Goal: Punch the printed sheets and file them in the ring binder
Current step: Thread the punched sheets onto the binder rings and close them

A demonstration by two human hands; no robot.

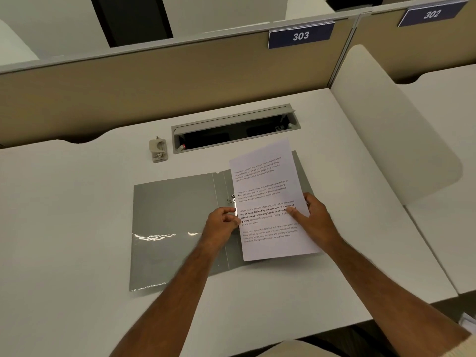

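At desk 303, I watch from the remote feed as the printed sheets [270, 202] are lowered onto the open ring binder [175, 222], which lies flat on the white desk [77, 202]. The left hand [221, 225] has its fingers closed in a pinch on the sheets' left edge, right at the binder's spine, with a metal ring [231, 199] showing just beyond its fingertips. The right hand [313, 217] grips the opposite edge, thumb pressed flat on top of the page and fingers hidden beneath it. The paper covers most of the binder's right-hand cover and sits slightly askew to the spine. I judge this to be the filing step: the holes must meet the rings, though I cannot make out the holes themselves. To do it well, I would let the left hand steer the punched edge over the prongs while the right keeps the sheets taut and level, squaring the stack before pressing it down. The beige hole punch [158, 149] stands well beyond the left hand, beside the open cable tray [231, 130].
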